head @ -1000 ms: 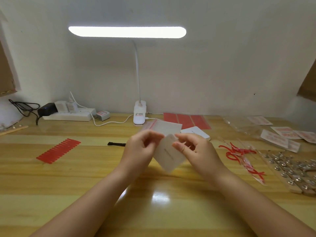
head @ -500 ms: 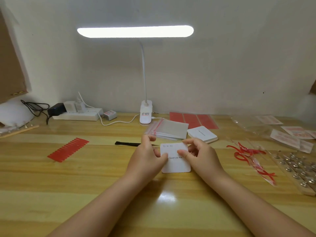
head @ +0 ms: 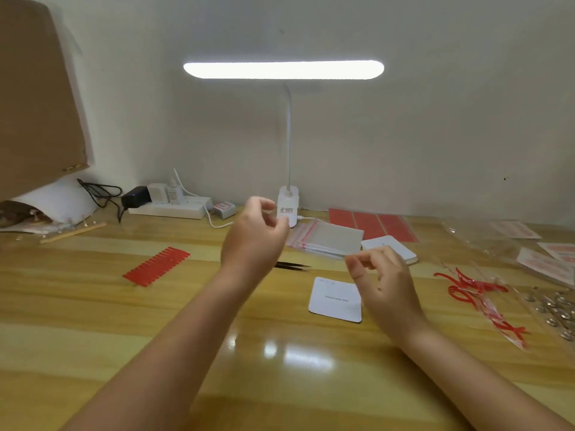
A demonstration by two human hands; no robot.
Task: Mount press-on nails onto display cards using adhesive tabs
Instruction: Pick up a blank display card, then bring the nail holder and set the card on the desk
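A white display card point(head: 334, 298) with a line of small print lies flat on the wooden table point(head: 93, 321). My right hand point(head: 384, 284) hovers over its right edge, fingers curled and apart, holding nothing. My left hand point(head: 255, 237) is raised above the table to the card's upper left, fingers loosely curled with nothing in them. A red strip of adhesive tabs point(head: 157, 266) lies at the left. Black tweezers point(head: 294, 265) lie just behind the card. Silvery press-on nails point(head: 557, 309) sit in a clear bag at the right edge.
A stack of white cards point(head: 390, 248) and clear zip bags point(head: 326, 236) lie behind the card, with red sheets point(head: 373, 223) further back. Red strips point(head: 473, 289) lie at the right. A desk lamp point(head: 287, 206), a power strip point(head: 171, 206) and a wooden stick point(head: 73, 233) stand along the back.
Both hands have let go of the card, which now lies on the table. The left hand has lifted up and back; the right has drawn slightly away. The view shifted left.
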